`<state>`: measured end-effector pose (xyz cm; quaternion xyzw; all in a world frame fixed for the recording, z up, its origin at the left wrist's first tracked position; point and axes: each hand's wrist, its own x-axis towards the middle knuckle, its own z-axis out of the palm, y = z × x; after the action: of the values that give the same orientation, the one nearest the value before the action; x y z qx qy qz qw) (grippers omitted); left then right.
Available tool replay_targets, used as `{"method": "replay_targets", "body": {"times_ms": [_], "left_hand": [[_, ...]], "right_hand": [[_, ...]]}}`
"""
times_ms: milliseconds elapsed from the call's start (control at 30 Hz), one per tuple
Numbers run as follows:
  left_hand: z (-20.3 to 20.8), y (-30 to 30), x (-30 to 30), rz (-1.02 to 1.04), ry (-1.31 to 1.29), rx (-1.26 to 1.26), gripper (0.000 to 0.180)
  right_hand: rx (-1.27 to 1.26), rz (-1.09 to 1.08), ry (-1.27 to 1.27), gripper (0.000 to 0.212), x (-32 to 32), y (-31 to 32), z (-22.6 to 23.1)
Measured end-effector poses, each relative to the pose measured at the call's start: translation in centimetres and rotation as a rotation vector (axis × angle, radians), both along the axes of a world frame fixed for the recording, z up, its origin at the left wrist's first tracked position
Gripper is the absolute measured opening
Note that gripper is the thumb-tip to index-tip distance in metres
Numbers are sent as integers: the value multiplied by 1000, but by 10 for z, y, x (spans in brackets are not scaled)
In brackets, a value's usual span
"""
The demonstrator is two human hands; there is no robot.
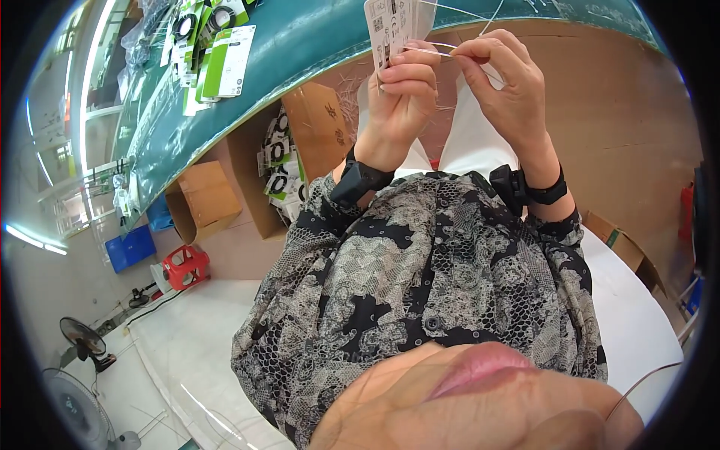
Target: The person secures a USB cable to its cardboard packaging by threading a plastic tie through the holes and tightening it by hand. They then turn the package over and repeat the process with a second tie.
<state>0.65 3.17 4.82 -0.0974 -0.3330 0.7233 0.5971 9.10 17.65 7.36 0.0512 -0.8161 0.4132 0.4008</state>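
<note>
My left hand (401,97) is closed on a white blister card (385,31) printed with dark text, held upright above my lap near the table edge. Part of a clear plastic pack shows behind the card. My right hand (514,90) sits just to the right, thumb and forefinger pinched on a thin white cable tie (433,51). This strip runs across to the fingers of my left hand beside the card. Whether it passes through the card is hidden by those fingers.
Carded packs (225,64) in green and white lie piled on the green tabletop (300,45) at the left. Below it, an open cardboard box (315,124) holds more packs. A smaller carton (206,196) and a red plastic object (185,267) stand at the left.
</note>
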Motion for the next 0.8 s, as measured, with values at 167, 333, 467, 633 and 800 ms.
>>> {"method": "replay_targets", "body": {"times_ms": [167, 333, 467, 633, 800], "left_hand": [[5, -1, 0, 2, 8, 5, 16], [2, 0, 0, 5, 10, 15, 16], [2, 0, 1, 4, 27, 15, 15], [1, 0, 1, 3, 21, 24, 15], [2, -2, 2, 21, 7, 19, 15]], "right_hand": [[3, -11, 0, 11, -2, 1, 0], [54, -26, 3, 11, -4, 2, 1], [70, -33, 11, 12, -4, 1, -1], [9, -15, -2, 12, -6, 0, -2], [9, -7, -12, 11, -4, 1, 0]]}}
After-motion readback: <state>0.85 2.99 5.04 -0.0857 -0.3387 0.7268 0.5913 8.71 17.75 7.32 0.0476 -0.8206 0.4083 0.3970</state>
